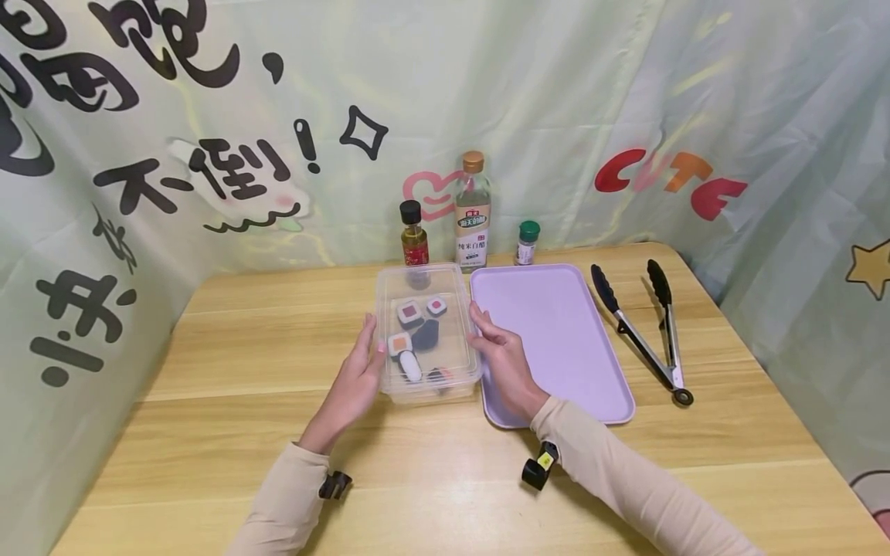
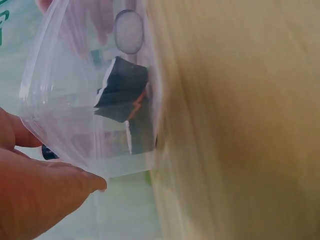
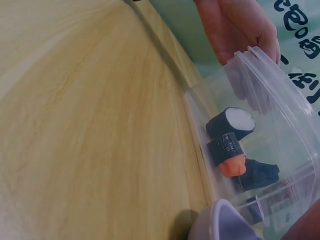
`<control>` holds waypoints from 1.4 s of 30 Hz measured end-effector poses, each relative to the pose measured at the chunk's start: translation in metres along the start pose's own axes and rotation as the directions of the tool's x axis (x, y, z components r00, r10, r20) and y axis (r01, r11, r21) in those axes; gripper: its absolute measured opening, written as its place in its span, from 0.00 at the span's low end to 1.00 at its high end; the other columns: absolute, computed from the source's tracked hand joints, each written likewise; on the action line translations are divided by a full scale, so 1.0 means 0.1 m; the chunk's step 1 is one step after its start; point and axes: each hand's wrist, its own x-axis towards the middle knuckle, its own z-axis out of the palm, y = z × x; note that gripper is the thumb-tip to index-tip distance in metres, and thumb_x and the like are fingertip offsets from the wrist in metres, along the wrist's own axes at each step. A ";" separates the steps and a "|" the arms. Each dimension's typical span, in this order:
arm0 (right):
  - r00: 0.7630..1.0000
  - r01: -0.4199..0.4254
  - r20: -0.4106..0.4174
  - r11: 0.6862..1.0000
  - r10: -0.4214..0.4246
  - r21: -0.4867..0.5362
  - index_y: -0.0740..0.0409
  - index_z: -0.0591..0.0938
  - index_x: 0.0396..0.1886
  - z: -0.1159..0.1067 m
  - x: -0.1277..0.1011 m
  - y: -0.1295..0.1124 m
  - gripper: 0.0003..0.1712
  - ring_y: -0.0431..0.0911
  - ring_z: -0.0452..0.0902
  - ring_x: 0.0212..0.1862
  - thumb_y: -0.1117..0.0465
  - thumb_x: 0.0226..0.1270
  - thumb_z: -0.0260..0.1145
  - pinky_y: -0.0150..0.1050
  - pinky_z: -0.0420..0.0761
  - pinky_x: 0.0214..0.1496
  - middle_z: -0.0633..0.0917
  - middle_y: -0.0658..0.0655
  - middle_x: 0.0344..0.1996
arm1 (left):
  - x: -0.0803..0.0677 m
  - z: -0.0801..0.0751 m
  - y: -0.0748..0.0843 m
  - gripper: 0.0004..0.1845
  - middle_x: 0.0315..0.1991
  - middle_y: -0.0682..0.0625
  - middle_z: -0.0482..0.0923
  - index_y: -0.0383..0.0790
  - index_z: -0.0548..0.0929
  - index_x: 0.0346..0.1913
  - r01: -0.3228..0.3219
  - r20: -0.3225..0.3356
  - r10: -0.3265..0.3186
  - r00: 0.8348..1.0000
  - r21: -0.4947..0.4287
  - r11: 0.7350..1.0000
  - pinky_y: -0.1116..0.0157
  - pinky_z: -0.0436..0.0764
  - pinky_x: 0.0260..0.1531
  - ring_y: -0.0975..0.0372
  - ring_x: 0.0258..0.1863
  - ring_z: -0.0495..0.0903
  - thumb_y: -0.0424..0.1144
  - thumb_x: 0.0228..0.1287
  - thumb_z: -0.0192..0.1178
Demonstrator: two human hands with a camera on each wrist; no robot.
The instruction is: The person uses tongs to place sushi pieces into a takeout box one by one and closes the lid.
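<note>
A clear plastic food container (image 1: 453, 332) with a see-through lid stands on the table, holding several sushi-like pieces. Among them are white rolls with dark wraps (image 3: 240, 120) and a dark-wrapped piece with an orange end (image 3: 232, 166). My left hand (image 1: 354, 374) holds the container's left side, thumb near the rim and fingers along the wall. On the opposite side my right hand (image 1: 506, 359) holds it, thumb at the lid's edge. The right hand reaches over the left border of a lilac tray (image 1: 556, 332). Some fingertips are hidden by the container.
Black-tipped metal tongs (image 1: 647, 340) lie spread to the tray's right. Along the back stand a small dark-capped bottle (image 1: 415, 239), a tall vinegar bottle (image 1: 473, 224) and a green-capped jar (image 1: 527, 243). A printed curtain (image 1: 528, 93) hangs behind the wooden table (image 1: 229, 401).
</note>
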 end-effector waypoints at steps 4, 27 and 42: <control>1.000 -0.007 0.001 1.000 0.007 -0.012 0.63 0.67 0.74 0.00 -0.01 0.00 0.31 0.48 0.45 0.80 0.69 0.72 0.59 0.40 0.46 0.79 0.63 0.50 0.76 | 0.00 0.02 -0.02 0.33 0.81 0.44 0.33 0.36 0.39 0.82 0.006 -0.015 -0.006 1.000 0.022 1.000 0.51 0.39 0.76 0.53 0.80 0.36 0.42 0.83 0.36; 0.972 0.209 0.133 0.972 -0.195 -0.103 0.67 0.60 0.77 -0.06 -0.06 0.19 0.32 0.45 0.50 0.78 0.67 0.78 0.56 0.31 0.57 0.73 0.57 0.55 0.78 | -0.05 0.06 -0.05 0.34 0.80 0.41 0.29 0.35 0.34 0.81 -0.006 0.019 0.002 1.000 0.208 0.978 0.47 0.42 0.75 0.49 0.80 0.36 0.44 0.84 0.32; 0.971 0.238 0.122 0.852 -0.205 -0.467 0.70 0.67 0.74 -0.05 0.34 -0.27 0.37 0.56 0.56 0.77 0.67 0.67 0.67 0.49 0.60 0.76 0.64 0.64 0.75 | 0.28 -0.18 0.27 0.36 0.80 0.37 0.32 0.26 0.44 0.79 -0.103 -0.027 0.123 0.992 0.393 0.914 0.51 0.38 0.76 0.51 0.80 0.32 0.45 0.82 0.40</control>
